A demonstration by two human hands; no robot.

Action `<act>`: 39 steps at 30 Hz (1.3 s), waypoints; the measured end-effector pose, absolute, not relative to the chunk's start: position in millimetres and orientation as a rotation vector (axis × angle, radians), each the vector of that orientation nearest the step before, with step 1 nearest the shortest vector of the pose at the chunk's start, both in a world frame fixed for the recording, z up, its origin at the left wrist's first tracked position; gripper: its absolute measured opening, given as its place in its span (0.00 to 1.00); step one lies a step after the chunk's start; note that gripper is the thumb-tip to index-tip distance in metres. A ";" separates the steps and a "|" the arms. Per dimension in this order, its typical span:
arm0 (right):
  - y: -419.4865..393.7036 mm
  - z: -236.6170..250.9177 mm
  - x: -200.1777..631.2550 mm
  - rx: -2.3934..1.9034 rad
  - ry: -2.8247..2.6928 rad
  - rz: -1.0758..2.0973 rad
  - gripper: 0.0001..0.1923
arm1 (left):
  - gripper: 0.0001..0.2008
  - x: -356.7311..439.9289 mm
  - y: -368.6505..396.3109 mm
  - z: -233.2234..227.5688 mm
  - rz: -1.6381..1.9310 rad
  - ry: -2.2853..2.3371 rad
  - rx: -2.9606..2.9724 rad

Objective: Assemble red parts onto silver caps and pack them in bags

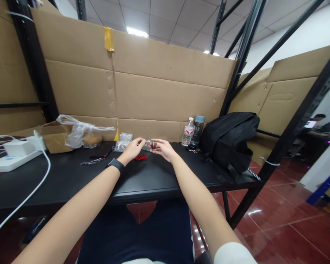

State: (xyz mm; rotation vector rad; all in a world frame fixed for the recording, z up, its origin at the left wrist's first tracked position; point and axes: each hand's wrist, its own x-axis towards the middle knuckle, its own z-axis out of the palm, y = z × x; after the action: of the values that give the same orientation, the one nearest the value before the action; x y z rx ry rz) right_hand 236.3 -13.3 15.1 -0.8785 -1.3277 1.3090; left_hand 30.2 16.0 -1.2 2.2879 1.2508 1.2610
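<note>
The long black surface [71, 176] carried everything, with a bulky black fabric backpack [228, 141] slumped at its right end and a white power strip with a white cable [11, 161] at the left edge. Toward the back edge sat a crumpled clear plastic bag with something orange inside [84, 135], plus two clear plastic bottles [192, 131] beside the backpack.

Both hands met near the middle of the back edge. The left hand [132, 149] and right hand [162, 148] each pinched one end of a small clear piece with a red bit in it [149, 145], fingers curled in. It was held just above the surface, long axis running left to right, level, ends pointing into each palm. Too small to say what it was, honestly.

A little red tangle [141, 157] lay just under the left hand. My take: for fiddly stuff like this, rest your wrists on the surface and keep the pinch light at the tips.
</note>
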 end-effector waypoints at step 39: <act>18.1 15.6 288.4 -1.324 -1.638 0.332 0.19 | 0.23 66.3 49.6 0.5 0.329 1.490 2.814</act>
State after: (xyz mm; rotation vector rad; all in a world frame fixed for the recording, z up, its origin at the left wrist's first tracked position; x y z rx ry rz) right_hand 288.4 18.1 15.6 -1.3239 -1.6379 0.3322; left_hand 66.3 49.6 0.5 2.8136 1.4896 0.3291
